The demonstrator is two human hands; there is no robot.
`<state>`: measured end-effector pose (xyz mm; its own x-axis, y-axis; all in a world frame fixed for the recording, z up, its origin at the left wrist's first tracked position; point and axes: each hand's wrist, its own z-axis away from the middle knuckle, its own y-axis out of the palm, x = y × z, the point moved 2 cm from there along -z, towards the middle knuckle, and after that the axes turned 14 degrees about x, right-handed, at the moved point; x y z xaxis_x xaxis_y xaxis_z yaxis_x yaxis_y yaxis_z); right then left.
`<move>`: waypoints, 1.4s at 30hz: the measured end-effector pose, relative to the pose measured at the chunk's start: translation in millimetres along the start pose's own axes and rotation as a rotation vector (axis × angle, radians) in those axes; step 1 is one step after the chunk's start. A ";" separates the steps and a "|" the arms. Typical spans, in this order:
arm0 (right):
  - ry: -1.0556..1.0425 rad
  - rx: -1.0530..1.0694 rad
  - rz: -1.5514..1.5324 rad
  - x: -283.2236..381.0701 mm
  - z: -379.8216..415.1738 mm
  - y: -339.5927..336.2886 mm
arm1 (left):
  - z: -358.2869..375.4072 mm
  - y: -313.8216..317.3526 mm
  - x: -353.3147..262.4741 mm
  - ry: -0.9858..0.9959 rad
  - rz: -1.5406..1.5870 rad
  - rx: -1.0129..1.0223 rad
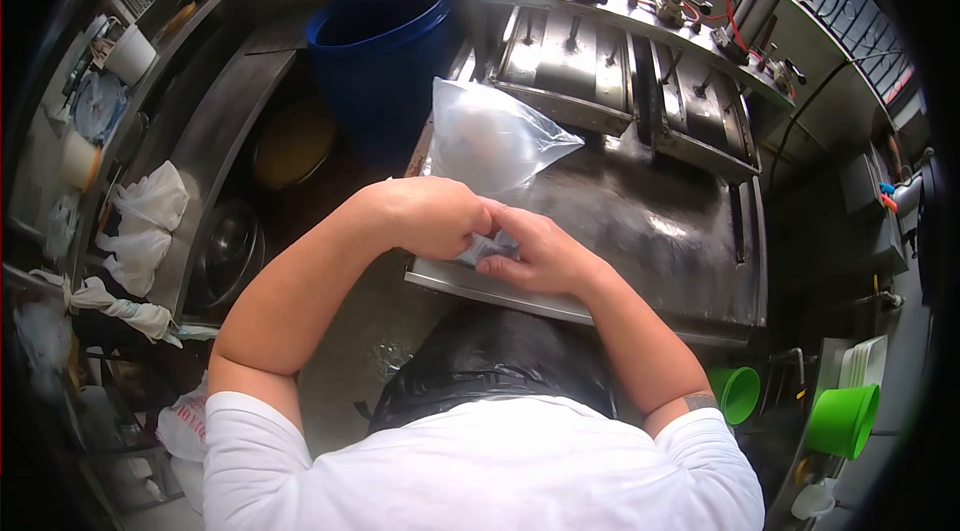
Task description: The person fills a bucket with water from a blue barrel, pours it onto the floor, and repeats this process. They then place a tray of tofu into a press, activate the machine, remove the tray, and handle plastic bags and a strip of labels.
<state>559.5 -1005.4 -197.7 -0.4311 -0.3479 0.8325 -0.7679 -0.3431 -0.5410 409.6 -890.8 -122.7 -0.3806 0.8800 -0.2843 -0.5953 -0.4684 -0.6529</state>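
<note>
A clear plastic bag [490,139], puffed out with its corners pointing away from me, stands over the near left part of the steel table. Something pale shows faintly through it, too blurred to name. My left hand [432,218] is closed in a fist around the bag's gathered neck. Against it, my right hand [535,249] pinches the bunched plastic end between thumb and fingers. The fingertips of both hands meet and partly hide the neck.
Behind the bag stands a steel press [565,61] with plates and rods over the table [640,231]. A blue barrel [385,61] is at the back left. White bags [145,221] hang at left; green buckets [845,421] stand at lower right.
</note>
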 end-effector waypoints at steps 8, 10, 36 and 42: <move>0.082 0.096 0.032 -4.2 -30.6 6.9 | 34.8 5.3 29.3 -0.015 0.006 -0.091; 0.061 0.092 0.057 -18.8 -28.0 6.8 | 39.1 10.8 44.1 0.034 0.045 -0.116; -0.197 -0.928 -1.453 -14.4 5.7 113.5 | -29.5 53.1 49.7 0.903 1.282 0.017; -0.207 -0.805 -1.249 -18.0 15.7 134.0 | -12.3 80.2 31.5 0.880 1.290 -0.071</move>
<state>471.7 -1058.8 -287.0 0.7013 -0.3383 0.6274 -0.6582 0.0307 0.7522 358.6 -899.6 -192.7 -0.0549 -0.3187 -0.9463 -0.1617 -0.9324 0.3234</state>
